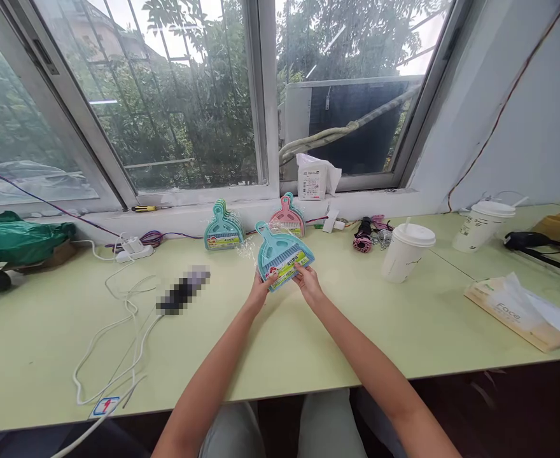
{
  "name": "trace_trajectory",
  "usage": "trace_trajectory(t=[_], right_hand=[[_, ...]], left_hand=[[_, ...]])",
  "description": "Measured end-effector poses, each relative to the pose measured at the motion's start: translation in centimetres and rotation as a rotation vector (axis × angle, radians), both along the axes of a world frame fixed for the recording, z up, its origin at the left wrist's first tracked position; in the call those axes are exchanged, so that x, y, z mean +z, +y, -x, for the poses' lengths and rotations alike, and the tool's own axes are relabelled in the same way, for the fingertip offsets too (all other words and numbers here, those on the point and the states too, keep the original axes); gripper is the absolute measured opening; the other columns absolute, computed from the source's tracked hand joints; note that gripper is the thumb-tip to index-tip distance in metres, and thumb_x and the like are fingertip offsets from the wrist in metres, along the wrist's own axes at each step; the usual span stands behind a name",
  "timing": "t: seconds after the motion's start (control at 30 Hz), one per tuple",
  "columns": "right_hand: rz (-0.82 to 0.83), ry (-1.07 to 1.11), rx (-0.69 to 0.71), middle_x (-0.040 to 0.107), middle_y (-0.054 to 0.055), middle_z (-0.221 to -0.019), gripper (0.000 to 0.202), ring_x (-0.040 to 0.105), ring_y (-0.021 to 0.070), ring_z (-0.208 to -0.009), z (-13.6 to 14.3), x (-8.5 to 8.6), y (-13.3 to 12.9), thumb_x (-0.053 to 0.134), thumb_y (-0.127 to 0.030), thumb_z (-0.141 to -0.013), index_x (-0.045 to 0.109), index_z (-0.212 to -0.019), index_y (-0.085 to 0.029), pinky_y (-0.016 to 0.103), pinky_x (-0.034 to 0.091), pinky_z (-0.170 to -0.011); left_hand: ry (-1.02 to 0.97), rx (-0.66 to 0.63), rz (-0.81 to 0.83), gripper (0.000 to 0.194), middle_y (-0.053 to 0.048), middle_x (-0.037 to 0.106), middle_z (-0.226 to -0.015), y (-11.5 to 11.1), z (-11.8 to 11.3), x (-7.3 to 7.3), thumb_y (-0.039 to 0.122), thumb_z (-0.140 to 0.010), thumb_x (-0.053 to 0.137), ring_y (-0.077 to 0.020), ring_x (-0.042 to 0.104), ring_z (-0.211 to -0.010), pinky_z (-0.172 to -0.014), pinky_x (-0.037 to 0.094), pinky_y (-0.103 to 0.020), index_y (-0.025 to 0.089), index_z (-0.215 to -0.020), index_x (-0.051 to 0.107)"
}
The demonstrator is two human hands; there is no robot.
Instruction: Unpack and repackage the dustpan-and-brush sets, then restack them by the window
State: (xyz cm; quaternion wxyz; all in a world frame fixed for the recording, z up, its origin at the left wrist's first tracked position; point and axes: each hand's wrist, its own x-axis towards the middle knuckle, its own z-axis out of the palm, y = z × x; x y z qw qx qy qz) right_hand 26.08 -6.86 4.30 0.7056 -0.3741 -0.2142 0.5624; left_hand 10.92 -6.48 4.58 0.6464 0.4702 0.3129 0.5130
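A turquoise mini dustpan and brush set [280,251] with a yellow-green label is held tilted above the table [280,343]. My left hand [259,291] grips its lower left corner, and my right hand [309,284] grips the lower right edge, thumbs on the front. Behind it, against the wall under the window, stands a stack of green dustpan sets [223,228]. A pink dustpan set [287,215] leans there too, partly hidden by the one I hold. Clear plastic wrap shows around the sets.
White cables [134,312] and a blurred-out object [183,291] lie at left, near a power strip [134,249]. Two lidded cups [408,254] and a tissue pack [518,312] stand at right. A green bag [22,238] sits far left; a white packet [314,178] rests on the sill.
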Motion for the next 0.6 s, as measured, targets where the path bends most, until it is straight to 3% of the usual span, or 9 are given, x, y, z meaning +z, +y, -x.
trace_trajectory(t=[0.23,0.33,0.4,0.47,0.6], right_hand=[[-0.012,-0.017,-0.03,0.074,0.005,-0.082,0.028,0.07,0.0213,-0.08,-0.9,0.2,0.1,0.082,-0.026,-0.058,0.065,-0.079,-0.018,0.034,0.058,-0.074],[-0.042,0.002,-0.048,0.074,0.005,-0.085,0.028,0.07,0.0216,-0.082,-1.3,0.7,0.1,0.082,-0.026,-0.058,0.066,-0.08,-0.018,0.034,0.057,-0.076],[-0.066,0.005,-0.019,0.074,0.005,-0.087,0.03,0.069,0.0222,-0.085,-1.3,1.0,0.1,0.083,-0.028,-0.057,0.067,-0.081,-0.019,0.035,0.057,-0.077],[-0.087,-0.01,0.056,0.074,0.006,-0.087,0.033,0.07,0.0226,-0.084,-0.8,1.2,0.0,0.084,-0.031,-0.055,0.068,-0.081,-0.018,0.035,0.057,-0.076],[-0.085,-0.127,0.322,0.074,0.007,-0.079,0.04,0.069,0.0208,-0.072,1.2,1.6,-1.2,0.086,-0.037,-0.05,0.07,-0.078,-0.014,0.033,0.055,-0.069]], left_hand=[[0.103,-0.205,0.05,0.072,-0.013,0.057,-0.131,-0.5,0.3,0.3,0.039,-0.063,0.081,-0.0338,0.05,-0.122,-0.098,0.041,-0.05,0.025,-0.127,0.05],[-0.019,-0.303,0.048,0.068,-0.013,0.054,-0.134,-0.4,1.3,1.1,0.059,-0.069,0.068,-0.0336,0.044,-0.128,-0.101,0.038,-0.049,0.023,-0.125,0.054],[-0.138,-0.29,0.062,0.077,-0.014,0.053,-0.134,0.0,2.3,1.8,0.076,-0.073,0.049,-0.0333,0.041,-0.131,-0.104,0.036,-0.05,0.02,-0.126,0.054],[-0.217,-0.217,0.071,0.086,-0.014,0.054,-0.133,0.5,3.2,2.2,0.082,-0.073,0.035,-0.0333,0.041,-0.131,-0.105,0.034,-0.052,0.019,-0.128,0.053],[-0.132,-0.111,0.068,0.076,-0.014,0.061,-0.123,0.7,3.0,2.1,0.074,-0.077,0.042,-0.0343,0.048,-0.124,-0.1,0.04,-0.055,0.02,-0.128,0.054]])
